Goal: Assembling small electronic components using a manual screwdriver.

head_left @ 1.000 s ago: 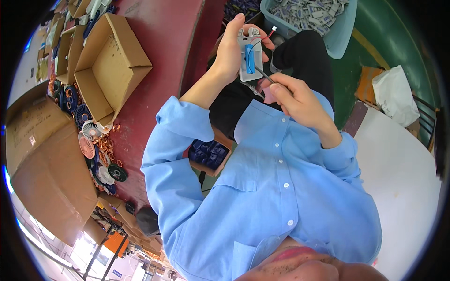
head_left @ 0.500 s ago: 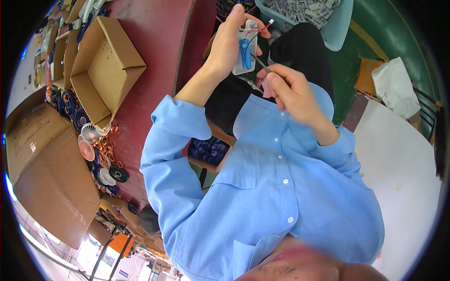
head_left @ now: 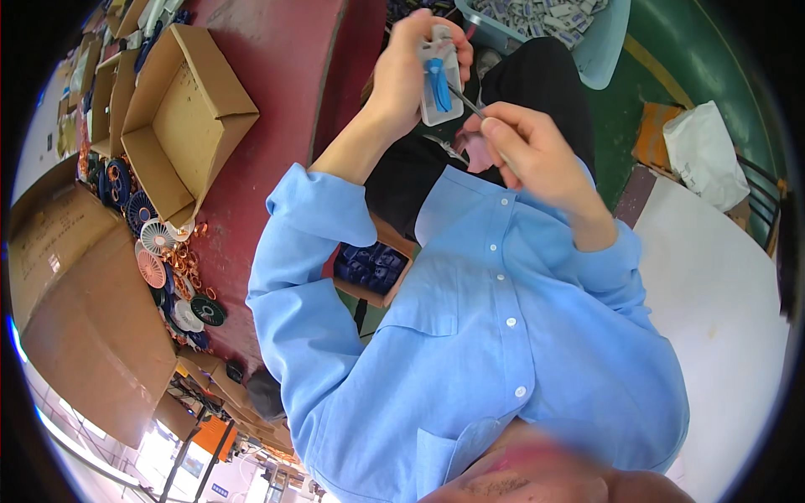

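My left hand is wrapped round a white plastic casing, held up over my lap. Inside the casing sits a bright blue piece, whose exact kind I cannot make out. My right hand pinches a thin dark metal rod-like tool. The tool's tip points into the casing beside the blue piece; whether they touch is too small to tell. Below the right fingers shows a pink piece of soft material, partly hidden by the hand.
A light blue tub of small white parts stands beyond my knee. On the red table at left are an open cardboard box and a pile of fan grilles. A box of dark blue parts sits below my left arm.
The left hand has tilted the casing a little, and the red and black wires with a white plug no longer show. The right hand has shifted slightly right and toward me, exposing more pink material.
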`<state>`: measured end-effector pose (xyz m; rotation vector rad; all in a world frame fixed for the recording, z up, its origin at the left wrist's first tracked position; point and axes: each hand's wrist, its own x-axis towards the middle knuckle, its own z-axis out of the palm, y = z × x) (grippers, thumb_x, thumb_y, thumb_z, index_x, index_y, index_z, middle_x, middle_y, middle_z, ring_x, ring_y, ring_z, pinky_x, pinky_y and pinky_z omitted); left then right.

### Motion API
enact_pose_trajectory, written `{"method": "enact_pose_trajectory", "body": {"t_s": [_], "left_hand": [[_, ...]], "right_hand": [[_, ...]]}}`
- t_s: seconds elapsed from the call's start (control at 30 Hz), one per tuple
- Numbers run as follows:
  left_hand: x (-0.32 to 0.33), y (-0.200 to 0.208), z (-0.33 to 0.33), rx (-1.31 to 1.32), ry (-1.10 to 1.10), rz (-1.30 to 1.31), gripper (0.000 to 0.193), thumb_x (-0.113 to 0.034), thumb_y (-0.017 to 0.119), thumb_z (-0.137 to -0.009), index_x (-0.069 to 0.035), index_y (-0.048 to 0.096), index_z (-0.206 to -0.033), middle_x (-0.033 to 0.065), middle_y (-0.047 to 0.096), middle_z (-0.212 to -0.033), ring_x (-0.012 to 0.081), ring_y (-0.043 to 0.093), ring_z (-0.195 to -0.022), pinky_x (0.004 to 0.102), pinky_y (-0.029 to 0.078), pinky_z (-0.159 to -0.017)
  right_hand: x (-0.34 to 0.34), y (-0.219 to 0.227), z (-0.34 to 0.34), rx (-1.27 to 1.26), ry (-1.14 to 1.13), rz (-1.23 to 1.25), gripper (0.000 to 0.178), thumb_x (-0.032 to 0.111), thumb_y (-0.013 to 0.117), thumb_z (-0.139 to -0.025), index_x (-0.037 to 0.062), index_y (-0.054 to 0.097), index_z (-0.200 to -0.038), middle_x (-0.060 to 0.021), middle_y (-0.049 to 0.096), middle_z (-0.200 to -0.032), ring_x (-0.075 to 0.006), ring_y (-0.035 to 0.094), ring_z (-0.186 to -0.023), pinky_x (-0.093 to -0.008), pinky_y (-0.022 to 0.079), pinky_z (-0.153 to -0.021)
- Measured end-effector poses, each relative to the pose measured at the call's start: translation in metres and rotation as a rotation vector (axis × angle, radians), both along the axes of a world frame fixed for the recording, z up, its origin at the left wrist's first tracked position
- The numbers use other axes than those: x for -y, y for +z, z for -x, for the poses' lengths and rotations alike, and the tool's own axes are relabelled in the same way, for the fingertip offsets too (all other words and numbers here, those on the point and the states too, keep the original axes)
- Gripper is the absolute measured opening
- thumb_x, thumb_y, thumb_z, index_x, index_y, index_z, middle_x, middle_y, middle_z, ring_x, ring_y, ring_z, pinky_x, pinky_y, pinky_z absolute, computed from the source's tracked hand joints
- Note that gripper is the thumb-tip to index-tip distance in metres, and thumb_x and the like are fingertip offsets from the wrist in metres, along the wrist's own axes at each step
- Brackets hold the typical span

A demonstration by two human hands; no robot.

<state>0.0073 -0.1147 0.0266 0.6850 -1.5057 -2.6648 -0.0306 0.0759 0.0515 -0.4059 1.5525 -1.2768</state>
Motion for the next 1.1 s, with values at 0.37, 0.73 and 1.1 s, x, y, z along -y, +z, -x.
{"method": "enact_pose_trajectory", "body": {"t_s": [0.37,0.73,1.1], "left_hand": [[0.002,-0.003,-0.007,-0.129,0.114,-0.141,0.043,-0.039,0.030,-0.094,-0.006,0.057,-0.088,0.0108,0.061,-0.078,0.0204,0.060,-0.063,0.0343,0.052,-0.061],[0.007,0.006,-0.001,-0.216,-0.120,0.057,0.047,-0.040,0.029,-0.093,-0.003,0.057,-0.087,0.0139,0.062,-0.080,0.0198,0.059,-0.064,0.0306,0.050,-0.062],[-0.001,0.006,-0.004,-0.050,-0.127,0.286,0.046,-0.039,0.029,-0.097,-0.005,0.059,-0.092,0.0114,0.064,-0.081,0.0165,0.060,-0.072,0.0292,0.052,-0.066]], "right_hand": [[0.014,-0.008,-0.025,-0.399,-0.134,0.038,0.023,0.023,0.053,-0.093,-0.0001,0.059,-0.091,-0.0108,0.050,-0.058,-0.0240,0.050,-0.052,-0.0368,0.038,-0.054],[0.001,0.035,0.018,-0.671,0.147,-0.043,0.023,0.022,0.052,-0.093,0.0013,0.061,-0.089,-0.0168,0.059,-0.064,-0.0360,0.061,-0.066,-0.0449,0.047,-0.062],[0.007,0.047,0.056,-0.786,0.458,-0.096,0.028,0.021,0.046,-0.093,-0.0013,0.062,-0.089,-0.0185,0.063,-0.071,-0.0247,0.065,-0.056,-0.0377,0.051,-0.058]]}}
